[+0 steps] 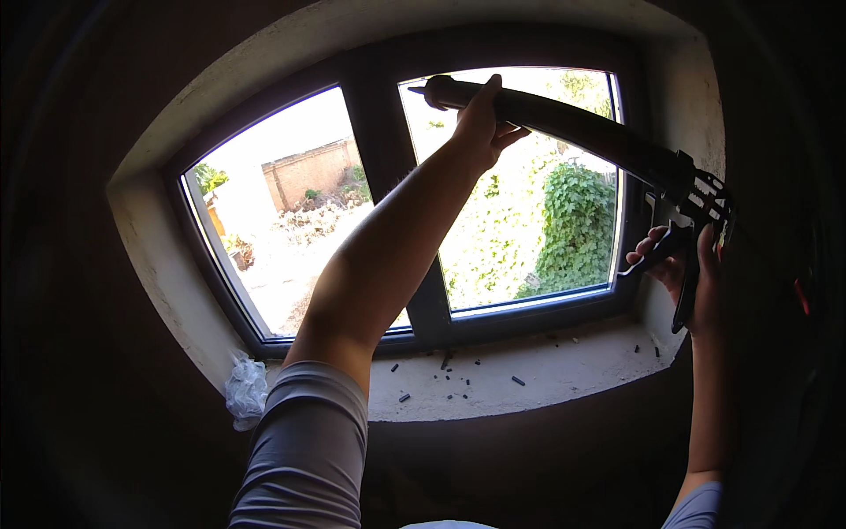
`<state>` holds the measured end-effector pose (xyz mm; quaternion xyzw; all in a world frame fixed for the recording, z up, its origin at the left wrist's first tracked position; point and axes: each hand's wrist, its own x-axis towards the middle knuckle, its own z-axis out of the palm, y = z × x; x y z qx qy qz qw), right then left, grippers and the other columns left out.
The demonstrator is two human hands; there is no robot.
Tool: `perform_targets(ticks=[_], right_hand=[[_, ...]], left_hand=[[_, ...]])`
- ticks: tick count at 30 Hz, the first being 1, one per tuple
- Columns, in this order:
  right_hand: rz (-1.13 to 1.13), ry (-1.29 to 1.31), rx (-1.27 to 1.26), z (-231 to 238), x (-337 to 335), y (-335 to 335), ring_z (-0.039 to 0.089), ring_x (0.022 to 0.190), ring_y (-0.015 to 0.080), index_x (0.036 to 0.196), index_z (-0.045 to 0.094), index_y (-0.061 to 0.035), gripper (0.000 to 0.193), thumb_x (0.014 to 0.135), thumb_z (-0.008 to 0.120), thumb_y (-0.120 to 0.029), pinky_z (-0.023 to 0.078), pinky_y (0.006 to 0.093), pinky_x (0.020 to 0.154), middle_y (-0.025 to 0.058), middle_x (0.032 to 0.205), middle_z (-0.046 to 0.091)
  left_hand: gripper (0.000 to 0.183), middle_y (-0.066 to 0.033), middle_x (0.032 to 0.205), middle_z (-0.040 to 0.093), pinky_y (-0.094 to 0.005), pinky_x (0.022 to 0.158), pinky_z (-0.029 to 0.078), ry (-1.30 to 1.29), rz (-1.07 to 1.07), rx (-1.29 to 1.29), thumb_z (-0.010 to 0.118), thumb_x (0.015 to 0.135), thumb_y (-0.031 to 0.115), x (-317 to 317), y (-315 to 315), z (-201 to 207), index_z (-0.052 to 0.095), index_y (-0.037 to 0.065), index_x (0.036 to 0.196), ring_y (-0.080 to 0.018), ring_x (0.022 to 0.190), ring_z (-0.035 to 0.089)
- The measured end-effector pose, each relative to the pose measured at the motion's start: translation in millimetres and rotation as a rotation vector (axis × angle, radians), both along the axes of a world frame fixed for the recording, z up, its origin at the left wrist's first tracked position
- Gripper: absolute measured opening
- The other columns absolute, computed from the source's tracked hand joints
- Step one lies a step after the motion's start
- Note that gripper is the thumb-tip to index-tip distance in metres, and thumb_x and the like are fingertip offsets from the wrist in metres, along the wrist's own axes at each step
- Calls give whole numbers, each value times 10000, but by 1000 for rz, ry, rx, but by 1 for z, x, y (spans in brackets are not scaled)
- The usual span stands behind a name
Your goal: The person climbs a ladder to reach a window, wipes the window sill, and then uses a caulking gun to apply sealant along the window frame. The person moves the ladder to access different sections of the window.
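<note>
1. One black, long-barrelled caulking gun (573, 125) here, and two bare hands on it, held up before the window!
2. The left hand (480, 130) has the barrel near its pointed nozzle (417, 89), thumb on one side, fingers curled beneath.
3. Over at the other end, the right hand (705, 293) grips the black handle and trigger, fingers bent around them; how far the trigger is squeezed, I can't tell.
4. So the gun spans both grips, nozzle out beyond the left hand, pointing left, barrel sloping down to the right.
5. Behind it, one dark-framed window (388, 132), two glass panes, the barrel crossing the right-hand one.
6. Below, one pale, rough sill (582, 366), strewn with small dark bits, too tiny to count surely, and one crumpled clear plastic bag (247, 391) at its left end.
</note>
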<state>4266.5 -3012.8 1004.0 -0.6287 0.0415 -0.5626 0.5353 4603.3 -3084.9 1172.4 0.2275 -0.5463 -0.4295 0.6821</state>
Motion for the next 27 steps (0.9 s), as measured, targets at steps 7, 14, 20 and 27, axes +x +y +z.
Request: perform_targets(ticks=[7, 14, 20, 27], right_hand=[[-37, 8, 33, 15, 5, -5, 728, 1017, 317, 1227, 592, 62, 839, 998, 381, -717, 516, 476, 1046, 185, 1001, 722], [-58, 39, -28, 20, 8, -10, 732, 1039, 318, 1173, 630, 33, 821, 987, 392, -730, 489, 501, 1082, 198, 1019, 733], [-108, 76, -14, 25, 11, -20, 737, 1037, 333, 1188, 627, 38, 856, 960, 416, -760, 446, 513, 1122, 219, 1012, 739], [-141, 111, -37, 31, 15, -22, 736, 1037, 324, 1180, 632, 27, 877, 949, 394, -785, 431, 521, 1128, 213, 1004, 742]], left_hand=[[534, -179, 1091, 654, -480, 887, 640, -34, 6, -49, 594, 1012, 460, 8, -15, 10, 494, -13, 1239, -295, 957, 723], [557, -195, 1121, 664, -467, 920, 621, -44, 57, -50, 556, 1030, 479, 8, -8, 13, 493, -20, 1270, -303, 994, 721], [570, -193, 1127, 669, -471, 959, 601, -39, 79, -30, 526, 1039, 496, 11, -5, 16, 493, -14, 1292, -290, 997, 724], [568, -192, 1119, 669, -487, 974, 594, -19, 47, -73, 529, 1038, 500, 19, -14, 19, 488, 0, 1303, -283, 996, 730]])
